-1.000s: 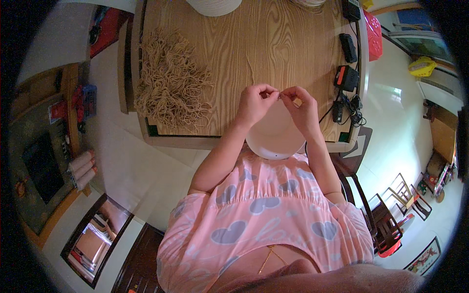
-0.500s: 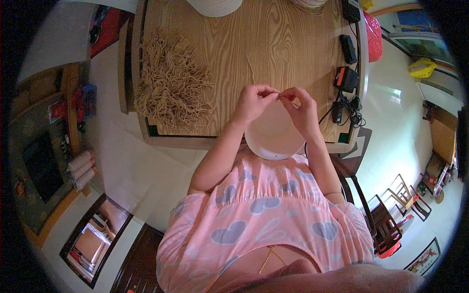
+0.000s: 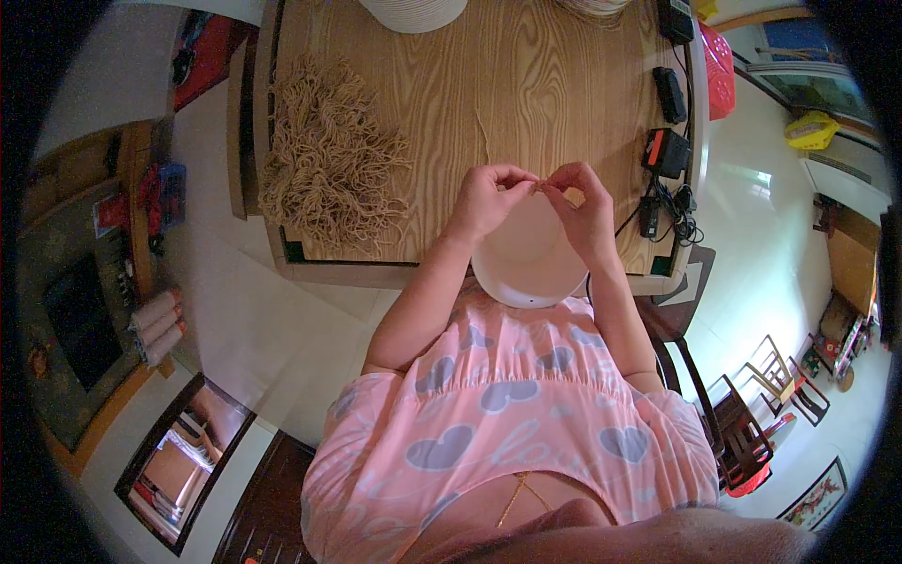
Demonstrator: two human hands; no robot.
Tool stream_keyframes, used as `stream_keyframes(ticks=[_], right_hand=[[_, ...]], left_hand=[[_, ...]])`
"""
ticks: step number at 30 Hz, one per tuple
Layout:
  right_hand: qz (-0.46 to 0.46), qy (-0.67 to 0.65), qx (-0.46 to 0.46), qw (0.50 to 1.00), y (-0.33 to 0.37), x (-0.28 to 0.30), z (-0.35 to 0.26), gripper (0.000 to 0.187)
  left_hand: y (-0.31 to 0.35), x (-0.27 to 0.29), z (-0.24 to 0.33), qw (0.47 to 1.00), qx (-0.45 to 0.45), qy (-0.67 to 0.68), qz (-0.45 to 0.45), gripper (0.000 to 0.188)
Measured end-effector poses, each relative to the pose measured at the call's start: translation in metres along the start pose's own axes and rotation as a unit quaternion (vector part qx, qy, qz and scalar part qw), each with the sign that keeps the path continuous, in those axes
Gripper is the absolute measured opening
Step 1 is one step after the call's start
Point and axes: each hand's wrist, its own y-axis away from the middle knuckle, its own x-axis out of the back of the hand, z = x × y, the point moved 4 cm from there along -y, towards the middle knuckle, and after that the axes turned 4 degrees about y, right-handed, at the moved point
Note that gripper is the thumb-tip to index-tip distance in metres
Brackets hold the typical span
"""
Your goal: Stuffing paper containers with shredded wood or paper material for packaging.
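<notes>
At the bottom of the frame the person's pink top with pale heart shapes [image 3: 512, 423] fills the lower middle, and both bare forearms rise from it toward the centre. Just above the top, a white round bowl [image 3: 528, 268] overhangs the near edge of the wooden bench [image 3: 526, 85], a little right of the frame's centre.

Over the bowl's far rim the two hands meet. The left hand [image 3: 484, 199] has its grip pressed together, thumb and forefinger pinching one end of a thin tan strand [image 3: 537, 186]. The right hand [image 3: 584, 209] pinches the other end in the same way, fingertips almost touching those of the left. The strand itself is very small here; little of it shows between the fingers.

To the left of the hands, in the centre-left of the frame, a loose heap of tan cord pieces [image 3: 324, 160] lies on the bench, well apart from the bowl. To the right of the hands, along the bench's right edge, sit black chargers and tangled cables [image 3: 665, 183], one with an orange face.

Farther up, at the top edge of the frame, part of a pale round basket [image 3: 413, 11] shows. Beyond the bench's right corner a pink plastic basket [image 3: 719, 70] stands in the upper right.
</notes>
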Motion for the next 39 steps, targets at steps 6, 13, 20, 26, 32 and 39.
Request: stream_keyframes(ticks=[6, 13, 20, 26, 32, 39], right_hand=[[-0.002, -0.004, -0.003, 1.000, 0.000, -0.002, 0.004, 0.017], [-0.002, 0.001, 0.011, 1.000, 0.000, -0.002, 0.002, 0.017], [-0.004, 0.006, 0.014, 1.000, -0.002, -0.001, -0.002, 0.017], [-0.025, -0.019, -0.010, 0.999, -0.002, -0.003, -0.001, 0.017], [-0.040, 0.035, -0.010, 0.999, -0.001, 0.000, 0.004, 0.014], [-0.018, 0.150, 0.113, 0.982, -0.003, 0.004, -0.014, 0.011]], left_hand=[[0.000, 0.000, -0.002, 1.000, 0.013, 0.015, -0.002, 0.011], [0.000, -0.002, 0.000, 1.000, 0.017, 0.027, 0.000, 0.010], [-0.008, 0.001, -0.016, 0.984, 0.065, 0.148, -0.080, 0.014], [-0.011, 0.004, -0.022, 0.933, 0.153, 0.270, -0.182, 0.017], [-0.011, 0.002, -0.018, 0.917, 0.190, 0.307, -0.168, 0.016], [-0.013, 0.006, -0.030, 0.918, 0.197, 0.310, -0.147, 0.014]])
